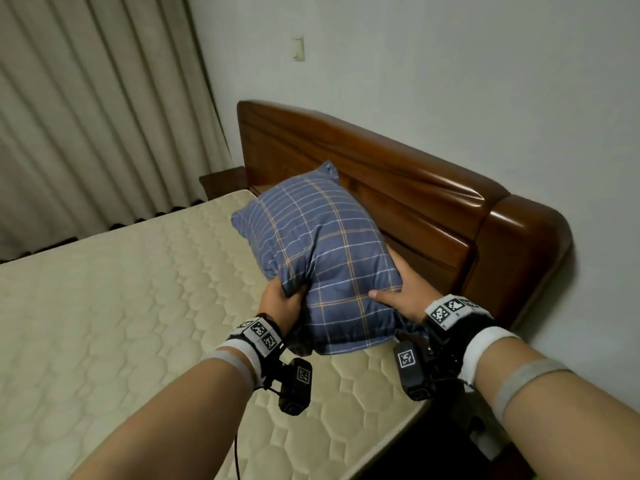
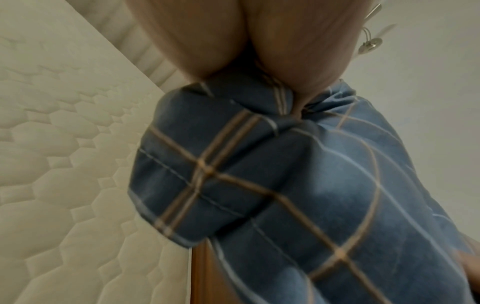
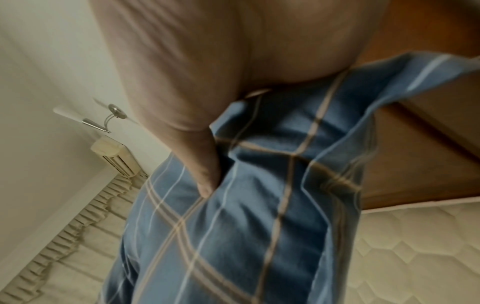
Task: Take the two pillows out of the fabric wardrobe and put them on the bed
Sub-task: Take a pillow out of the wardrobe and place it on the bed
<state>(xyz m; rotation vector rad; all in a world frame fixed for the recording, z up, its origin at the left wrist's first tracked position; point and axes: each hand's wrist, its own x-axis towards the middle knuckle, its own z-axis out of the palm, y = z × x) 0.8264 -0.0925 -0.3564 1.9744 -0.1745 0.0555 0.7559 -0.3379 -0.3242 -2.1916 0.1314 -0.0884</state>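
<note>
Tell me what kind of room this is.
Most likely a bedroom: a bare quilted mattress against a wooden headboard, a blue plaid pillow held over it, and floor-length curtains along one wall.

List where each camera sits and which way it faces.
Head: on the head, looking down at the mattress; both forearms, left hand and right hand hold the plaid pillow.
Left wrist: under the left hand, facing pillow and mattress.
Right wrist: under the right hand, facing pillow and headboard.
All share the pillow.

Blue plaid pillow (image 1: 320, 251) (orange and white lines), cream hexagon-quilted mattress (image 1: 121, 306), reddish-brown headboard (image 1: 415, 188)
</note>
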